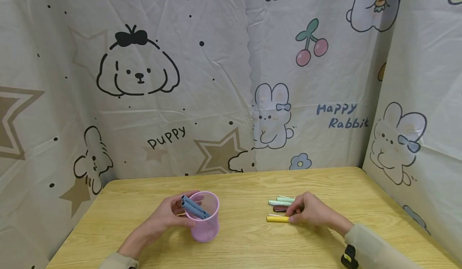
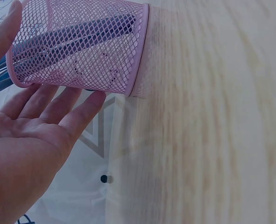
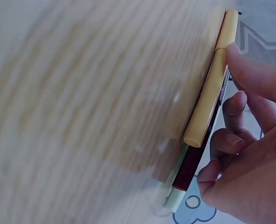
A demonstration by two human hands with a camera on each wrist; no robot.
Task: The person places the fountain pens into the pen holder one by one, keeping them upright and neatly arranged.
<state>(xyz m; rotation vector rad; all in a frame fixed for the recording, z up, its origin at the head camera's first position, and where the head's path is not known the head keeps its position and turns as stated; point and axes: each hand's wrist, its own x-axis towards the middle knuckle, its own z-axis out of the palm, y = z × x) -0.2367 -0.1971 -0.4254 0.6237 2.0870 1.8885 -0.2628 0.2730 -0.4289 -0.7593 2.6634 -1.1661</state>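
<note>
My right grip (image 1: 309, 213) pinches the yellow marker (image 1: 278, 219) lying on the surface (image 1: 252, 245), just beside the other markers (image 1: 281, 203). Well left of it, my left grip (image 1: 166, 217) rests open-fingered against the pink mesh cup (image 1: 206, 225) holding blue markers (image 1: 194, 207).

One pink mesh pen cup (image 1: 205, 221) stands on one wooden table (image 1: 252, 245), at about 7 o'clock from the table's middle. Inside it lean two blue markers (image 1: 195, 208), their ends sticking out toward 10 o'clock.

At about 4 o'clock from the table's middle lie four loose markers: one yellow marker (image 1: 277, 219) nearest the front edge, one dark red marker (image 1: 279, 209) behind it, and two pale green markers (image 1: 281, 201) toward 12 o'clock from those. That makes six markers in all.

Two hands show: one left hand (image 1: 164, 217) and one right hand (image 1: 312, 211).
</note>
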